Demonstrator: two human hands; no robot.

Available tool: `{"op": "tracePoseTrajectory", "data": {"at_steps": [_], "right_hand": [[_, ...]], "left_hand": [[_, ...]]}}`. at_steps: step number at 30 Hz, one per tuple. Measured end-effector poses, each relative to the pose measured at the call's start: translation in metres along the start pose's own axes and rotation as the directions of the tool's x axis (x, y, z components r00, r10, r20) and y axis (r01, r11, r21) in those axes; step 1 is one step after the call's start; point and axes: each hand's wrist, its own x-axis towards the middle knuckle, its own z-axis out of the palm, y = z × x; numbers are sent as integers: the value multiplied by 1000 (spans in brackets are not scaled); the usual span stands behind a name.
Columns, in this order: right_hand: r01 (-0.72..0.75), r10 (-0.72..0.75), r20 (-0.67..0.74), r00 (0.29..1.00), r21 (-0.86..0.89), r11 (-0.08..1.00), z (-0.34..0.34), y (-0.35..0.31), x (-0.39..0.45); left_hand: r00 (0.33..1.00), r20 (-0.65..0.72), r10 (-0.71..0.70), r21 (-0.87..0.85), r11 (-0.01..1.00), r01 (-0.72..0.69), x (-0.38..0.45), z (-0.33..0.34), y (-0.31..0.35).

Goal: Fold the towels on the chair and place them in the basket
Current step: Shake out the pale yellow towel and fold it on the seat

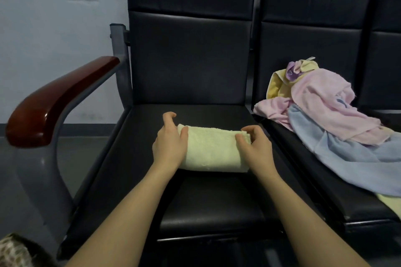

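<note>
A folded pale yellow towel point(213, 149) lies across the middle of the black chair seat point(208, 201). My left hand point(170, 141) grips its left end, thumb on top and fingers curled at the far edge. My right hand point(255, 144) pinches the right end, thumb and fingers closed on the folded layers. A heap of unfolded towels point(321, 102), pink, blue, yellow and purple, sits on the neighbouring seat to the right. A patterned woven edge at the bottom left corner point(13, 251) may be the basket; I cannot tell.
The chair has a red-brown wooden armrest point(58, 99) on a grey metal frame at the left. Black backrests point(191, 50) rise behind both seats. Grey floor and a pale wall lie to the left. A yellow cloth corner point(390, 202) shows at the right edge.
</note>
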Motion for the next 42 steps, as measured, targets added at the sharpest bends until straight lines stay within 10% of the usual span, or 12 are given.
{"op": "tracePoseTrajectory", "data": {"at_steps": [5,10,13,18,26,30,42], "right_hand": [[-78,112,85,990,-324,943,17,14,22],[-77,103,40,994,-427,901,22,19,26],[107,-87,66,994,-424,900,20,18,23],[419,-178,459,870,-500,758,19,20,15],[438,-110,527,843,-552,710,2,9,-15],[275,-94,407,908,-411,869,-6,2,-28],[114,50,367,929,-410,905,-7,2,-51]], "left_hand": [[997,4,-80,183,980,78,19,17,-9],[805,51,592,402,725,-559,20,24,-2],[796,451,405,518,608,-602,5,30,4],[805,568,172,541,658,-523,-1,30,-10],[775,608,169,480,699,-529,-10,13,-18],[732,628,264,359,736,-574,-14,-5,-22],[927,373,36,479,848,-226,-23,-23,-37]]}}
